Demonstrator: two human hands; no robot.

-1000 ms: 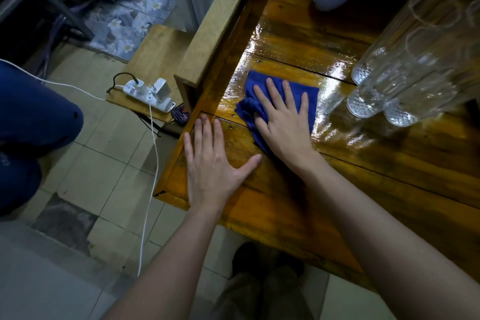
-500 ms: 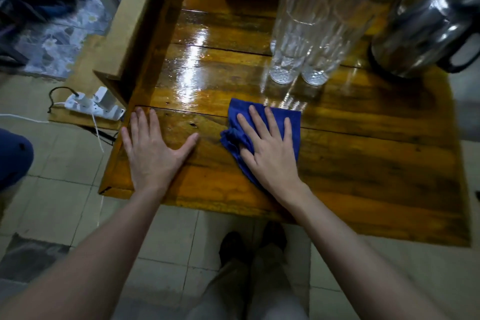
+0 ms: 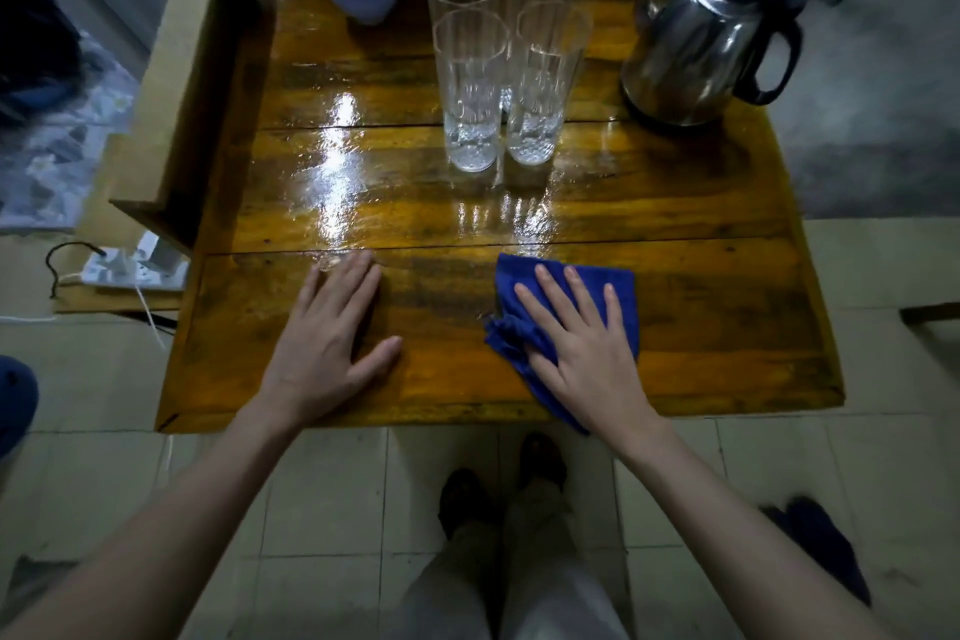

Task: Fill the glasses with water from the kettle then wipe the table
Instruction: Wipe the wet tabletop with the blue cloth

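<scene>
With the blue cloth (image 3: 566, 317) pressed flat under the spread right hand (image 3: 582, 348) at lower centre and the left hand (image 3: 332, 343) laid open, empty, the tall glasses (image 3: 498, 62) above could be toppled by an overlong stroke.

Four tall clear glasses (image 3: 501, 62) stand upright in a tight two-by-two cluster on the far middle of the wooden table (image 3: 701, 327), with water showing low in the front pair. The steel kettle (image 3: 701, 47) sits upright to the right of the glasses, apart from them, its thin spout toward them and its black handle turned away. A blue cloth (image 3: 618, 286) lies crumpled on the near plank, nearer than the glasses and a little to their right, one corner hanging over the near edge. The tabletop in front of the glasses is glossy and wet.
</scene>
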